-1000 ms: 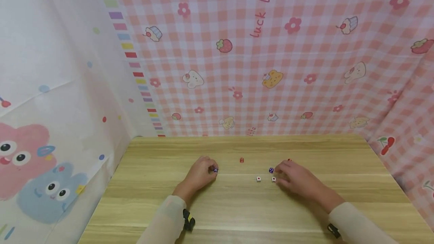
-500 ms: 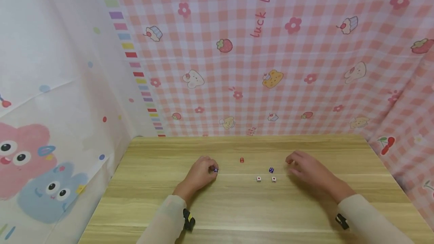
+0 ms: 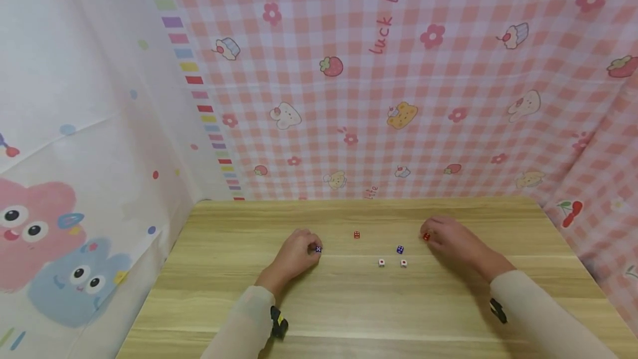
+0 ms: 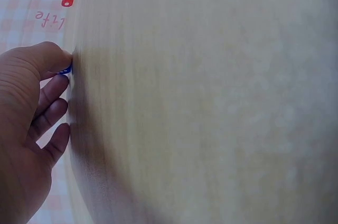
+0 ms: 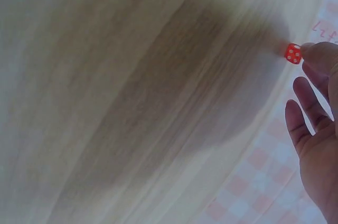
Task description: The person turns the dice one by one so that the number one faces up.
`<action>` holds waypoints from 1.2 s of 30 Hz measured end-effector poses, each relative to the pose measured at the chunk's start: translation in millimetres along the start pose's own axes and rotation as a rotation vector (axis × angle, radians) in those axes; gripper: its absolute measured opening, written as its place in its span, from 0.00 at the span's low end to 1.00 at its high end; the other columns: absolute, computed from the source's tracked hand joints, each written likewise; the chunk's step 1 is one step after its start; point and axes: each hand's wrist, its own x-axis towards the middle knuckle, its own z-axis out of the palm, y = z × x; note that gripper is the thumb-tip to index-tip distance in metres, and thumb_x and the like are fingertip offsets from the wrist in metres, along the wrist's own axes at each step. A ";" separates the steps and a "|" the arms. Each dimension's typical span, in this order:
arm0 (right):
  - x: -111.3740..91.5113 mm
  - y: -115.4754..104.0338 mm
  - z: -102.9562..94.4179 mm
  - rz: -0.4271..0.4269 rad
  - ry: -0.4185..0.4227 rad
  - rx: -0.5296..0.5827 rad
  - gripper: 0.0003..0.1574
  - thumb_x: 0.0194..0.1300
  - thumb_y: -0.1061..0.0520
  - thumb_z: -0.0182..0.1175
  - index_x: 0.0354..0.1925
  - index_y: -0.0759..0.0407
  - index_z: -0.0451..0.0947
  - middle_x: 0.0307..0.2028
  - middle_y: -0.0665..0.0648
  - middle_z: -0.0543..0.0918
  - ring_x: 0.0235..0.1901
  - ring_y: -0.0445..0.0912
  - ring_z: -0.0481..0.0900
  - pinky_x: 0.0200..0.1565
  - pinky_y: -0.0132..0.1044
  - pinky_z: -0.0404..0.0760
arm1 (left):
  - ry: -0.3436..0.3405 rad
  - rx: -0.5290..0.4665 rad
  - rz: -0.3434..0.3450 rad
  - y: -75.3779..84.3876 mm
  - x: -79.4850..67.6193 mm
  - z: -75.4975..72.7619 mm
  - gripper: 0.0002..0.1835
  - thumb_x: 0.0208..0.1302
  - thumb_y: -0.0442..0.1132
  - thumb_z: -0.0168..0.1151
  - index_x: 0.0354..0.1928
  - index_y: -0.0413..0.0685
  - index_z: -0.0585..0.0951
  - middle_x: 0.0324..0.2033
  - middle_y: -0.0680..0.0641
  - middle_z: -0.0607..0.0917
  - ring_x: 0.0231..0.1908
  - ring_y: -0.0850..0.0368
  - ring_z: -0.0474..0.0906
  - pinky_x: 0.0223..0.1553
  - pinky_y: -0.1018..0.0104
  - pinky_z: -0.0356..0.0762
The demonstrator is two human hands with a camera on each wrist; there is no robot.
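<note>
My left hand pinches a blue die between thumb and forefinger at the table surface. In the left wrist view that blue die is partly hidden by the thumb. Further right, my right hand has its thumb and forefinger at both sides of a red die. The right wrist view shows this red die on the wood against the fingertips, the other fingers loosely bent. Between the hands lie another red die, a second blue die and two white dice.
The dice are on a light wooden table. A pink checked cloth hangs along its back edge, and a white printed cloth hangs at the left.
My right hand has moved from beside the blue and white dice to the right and back, and its fingers now hold the red die there. The left hand stays put with its blue die.
</note>
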 end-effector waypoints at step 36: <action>-2.7 7.6 13.5 0.151 -0.031 0.098 0.10 0.66 0.64 0.67 0.43 0.53 0.80 0.41 0.50 0.82 0.42 0.45 0.80 0.47 0.46 0.83 | 0.020 -0.006 0.019 0.9 -0.6 0.8 0.04 0.58 0.34 0.72 0.33 0.52 0.86 0.31 0.56 0.78 0.37 0.60 0.70 0.41 0.65 0.74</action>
